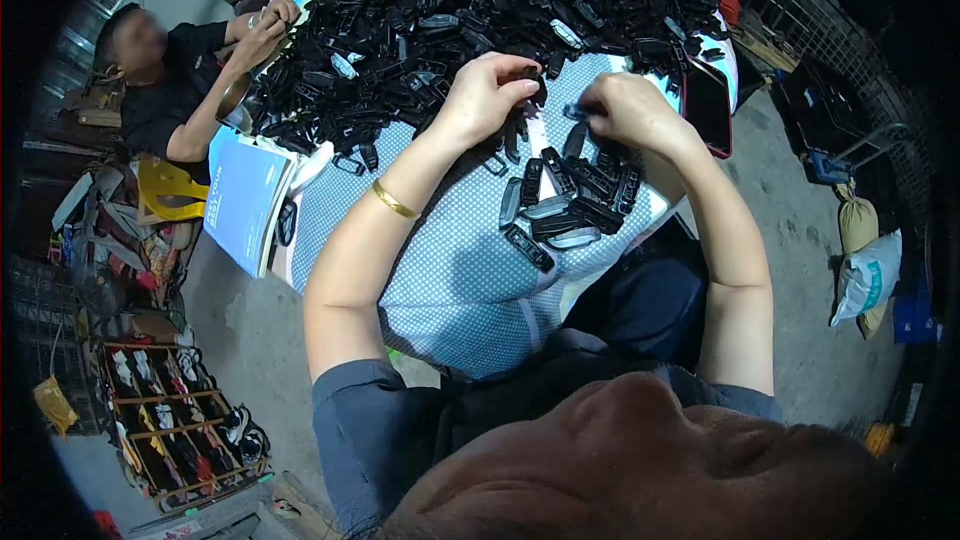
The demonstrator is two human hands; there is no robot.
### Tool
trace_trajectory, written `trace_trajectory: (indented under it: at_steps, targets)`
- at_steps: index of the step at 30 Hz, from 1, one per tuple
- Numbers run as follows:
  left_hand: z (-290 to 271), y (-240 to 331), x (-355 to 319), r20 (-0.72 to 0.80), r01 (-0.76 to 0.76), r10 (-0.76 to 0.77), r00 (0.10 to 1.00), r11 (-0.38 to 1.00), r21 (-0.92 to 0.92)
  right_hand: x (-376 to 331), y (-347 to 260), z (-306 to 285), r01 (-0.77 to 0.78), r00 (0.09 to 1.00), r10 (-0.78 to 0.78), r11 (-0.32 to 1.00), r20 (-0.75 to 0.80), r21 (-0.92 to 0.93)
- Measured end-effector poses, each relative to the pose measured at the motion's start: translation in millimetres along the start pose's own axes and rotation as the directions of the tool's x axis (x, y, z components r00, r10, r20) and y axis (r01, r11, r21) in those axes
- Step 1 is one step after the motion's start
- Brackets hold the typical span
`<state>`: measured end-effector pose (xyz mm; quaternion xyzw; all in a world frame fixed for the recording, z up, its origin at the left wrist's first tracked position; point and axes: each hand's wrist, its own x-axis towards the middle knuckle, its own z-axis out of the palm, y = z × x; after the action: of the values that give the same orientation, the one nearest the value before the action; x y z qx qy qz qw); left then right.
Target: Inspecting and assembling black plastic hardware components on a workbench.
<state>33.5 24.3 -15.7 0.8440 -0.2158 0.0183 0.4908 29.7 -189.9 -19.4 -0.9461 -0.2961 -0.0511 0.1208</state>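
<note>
A big heap of black plastic pieces that look like car key fobs [420,30] covers the far part of the patterned tabletop [440,250]. Between thumb and fingers, my left hand [480,100] pinches a small dark fob piece [537,92] at the heap's near edge. Just to its right, my right hand [637,112] grips another dark fob piece [576,111], partly hidden by the fingers. Below both hands lies a loose smaller pile of fobs [570,205], some with grey faces and some showing button openings.
A phone in a red-edged case [708,110] lies right of my right hand. A blue book [240,205] sits at the table's left edge, near a metal bowl [236,100]. A co-worker [165,80] handles something at the far left. Sacks [866,275] stand on the right floor.
</note>
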Motion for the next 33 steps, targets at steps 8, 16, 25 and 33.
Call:
trace_trajectory:
  at_steps: [8,16,25,33]
  targets:
    - [5.2,5.0,-1.9,0.013,0.023,-0.02,1.0,0.977,-0.214,1.1,-25.3,-4.5,0.154,0.899,0.021,0.919,-0.438,0.362]
    - [5.8,7.1,-5.7,-0.028,0.034,-0.047,0.999,0.935,-0.352,2.3,-33.0,5.3,0.169,0.843,0.001,0.949,-0.539,0.266]
    - [5.7,14.7,-4.1,-0.022,-0.029,0.02,1.0,0.768,-0.64,12.1,-27.8,5.5,-0.073,0.982,0.186,0.554,-0.037,0.829]
    - [0.7,12.2,-2.4,0.023,-0.056,0.095,0.995,0.747,-0.662,10.0,-41.1,12.4,0.128,0.902,0.133,0.827,-0.411,0.547]
